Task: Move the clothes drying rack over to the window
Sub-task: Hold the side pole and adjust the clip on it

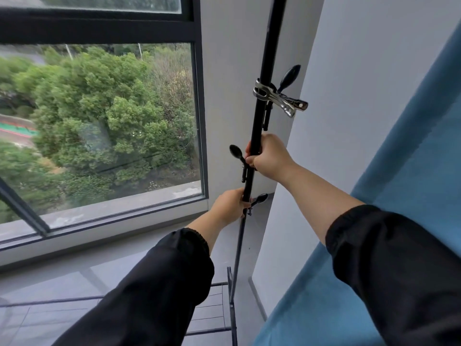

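Observation:
The clothes drying rack [265,66] is a tall black metal frame; its upright pole runs from the top of the view down to a wire shelf near the floor. It stands right beside the window [104,116], close to the grey wall corner. My right hand [267,156] is closed around the pole at mid height. My left hand [230,206] grips the same pole lower down. Black side hooks stick out of the pole near both hands. A silver metal clip [279,98] is clamped on the pole above my right hand.
The window sill [99,221] runs low along the left. A grey wall column [331,121] stands just right of the pole. A blue curtain [399,196] hangs at the right. The rack's bottom wire shelf [212,313] lies over the grey tiled floor.

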